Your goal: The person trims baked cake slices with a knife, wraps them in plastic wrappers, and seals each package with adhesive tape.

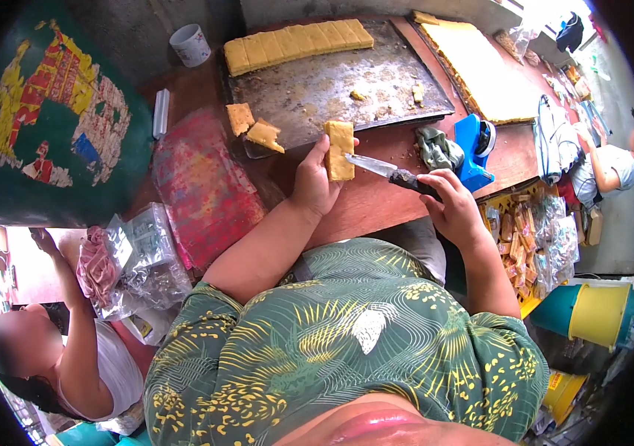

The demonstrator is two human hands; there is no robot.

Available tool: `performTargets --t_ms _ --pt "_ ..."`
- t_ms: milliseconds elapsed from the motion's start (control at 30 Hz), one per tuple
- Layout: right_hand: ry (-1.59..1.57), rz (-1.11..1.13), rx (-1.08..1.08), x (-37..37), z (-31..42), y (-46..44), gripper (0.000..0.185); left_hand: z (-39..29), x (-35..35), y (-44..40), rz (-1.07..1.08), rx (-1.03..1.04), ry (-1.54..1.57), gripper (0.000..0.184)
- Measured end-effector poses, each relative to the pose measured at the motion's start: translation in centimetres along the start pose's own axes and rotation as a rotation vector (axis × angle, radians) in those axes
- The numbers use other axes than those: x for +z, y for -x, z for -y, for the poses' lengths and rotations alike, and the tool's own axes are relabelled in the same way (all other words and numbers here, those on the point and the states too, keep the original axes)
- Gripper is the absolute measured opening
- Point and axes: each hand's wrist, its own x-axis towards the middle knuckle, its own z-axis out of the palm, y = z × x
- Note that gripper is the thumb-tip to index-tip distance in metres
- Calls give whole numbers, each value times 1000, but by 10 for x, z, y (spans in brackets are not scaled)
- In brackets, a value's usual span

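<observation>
My left hand is closed around a rectangular slice of yellow cake, held up over the front edge of the table. In my right hand is a knife with a dark handle, its blade tip against the slice's right side. Behind them lies a worn metal baking tray, with a row of cut cake slices along its far edge and a few crumbs on it. Two broken cake pieces rest at the tray's left corner.
A larger sheet of cake lies at the back right. Near it are a blue tape dispenser and a crumpled cloth. A white cup stands at the back left. Other people sit at right and lower left; plastic bags lie at left.
</observation>
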Motion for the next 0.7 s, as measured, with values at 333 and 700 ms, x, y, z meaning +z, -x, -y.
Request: performTargets --t_ms 333,700 --pt "-8 -2 -14 2 2 -3 36 1 -1 -1 -2 15 -47 45" --pt "-172 -113 150 12 -3 -3 32 1 9 2 47 58 -111 49"
